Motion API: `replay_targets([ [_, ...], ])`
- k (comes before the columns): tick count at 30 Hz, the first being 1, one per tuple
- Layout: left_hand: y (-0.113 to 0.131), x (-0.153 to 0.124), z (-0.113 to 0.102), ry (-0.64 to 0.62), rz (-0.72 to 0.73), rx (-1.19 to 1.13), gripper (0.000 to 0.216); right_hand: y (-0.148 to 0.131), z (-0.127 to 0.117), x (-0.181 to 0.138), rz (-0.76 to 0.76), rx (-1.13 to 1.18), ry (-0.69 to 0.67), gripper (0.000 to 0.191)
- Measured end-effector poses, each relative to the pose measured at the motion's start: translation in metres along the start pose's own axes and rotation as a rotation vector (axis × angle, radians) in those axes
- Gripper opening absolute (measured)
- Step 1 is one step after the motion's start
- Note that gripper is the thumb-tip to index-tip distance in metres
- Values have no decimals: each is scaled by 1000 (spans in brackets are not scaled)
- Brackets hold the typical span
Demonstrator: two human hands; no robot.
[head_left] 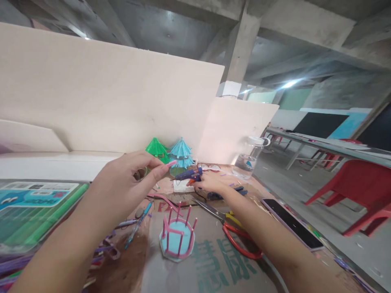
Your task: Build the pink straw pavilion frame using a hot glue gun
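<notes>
My left hand (134, 179) pinches a short pink stick (171, 163) between thumb and fingertips, raised over the table. In my right hand (212, 182) is a blue hot glue gun (187, 175) with an orange trigger. Its nozzle points left, a little below the pink stick and apart from it. Nearer to me stands a small model (177, 240) with a light blue many-sided base, several upright pink posts and pink rails along part of its edge. Behind my hands are a green tiered-roof model (157, 148) and a light blue one (181, 152).
Red-handled scissors (241, 240) lie open beneath my right forearm, near dark blue pliers (227, 193). A phone (291, 221) and water bottle (248, 158) are on the right. Left are a clear case (39, 215) and a blue pen (139, 224). White boards (106, 97) stand behind.
</notes>
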State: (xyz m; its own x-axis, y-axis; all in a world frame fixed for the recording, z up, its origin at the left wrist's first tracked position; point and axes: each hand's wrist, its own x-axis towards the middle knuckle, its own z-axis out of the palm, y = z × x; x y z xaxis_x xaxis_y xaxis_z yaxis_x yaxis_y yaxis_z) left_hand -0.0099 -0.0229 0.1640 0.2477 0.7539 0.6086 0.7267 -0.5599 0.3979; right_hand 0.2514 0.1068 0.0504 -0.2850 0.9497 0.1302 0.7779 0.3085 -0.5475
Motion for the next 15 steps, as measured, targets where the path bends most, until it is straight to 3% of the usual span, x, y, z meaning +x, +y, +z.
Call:
replay_targets([
  [9,0,0,-2,5,-2,-5,38,41,-6,10,107,65,81,22],
  [15,-4,0,0,17,26,2,37,45,-13,3,171,113,198,26],
])
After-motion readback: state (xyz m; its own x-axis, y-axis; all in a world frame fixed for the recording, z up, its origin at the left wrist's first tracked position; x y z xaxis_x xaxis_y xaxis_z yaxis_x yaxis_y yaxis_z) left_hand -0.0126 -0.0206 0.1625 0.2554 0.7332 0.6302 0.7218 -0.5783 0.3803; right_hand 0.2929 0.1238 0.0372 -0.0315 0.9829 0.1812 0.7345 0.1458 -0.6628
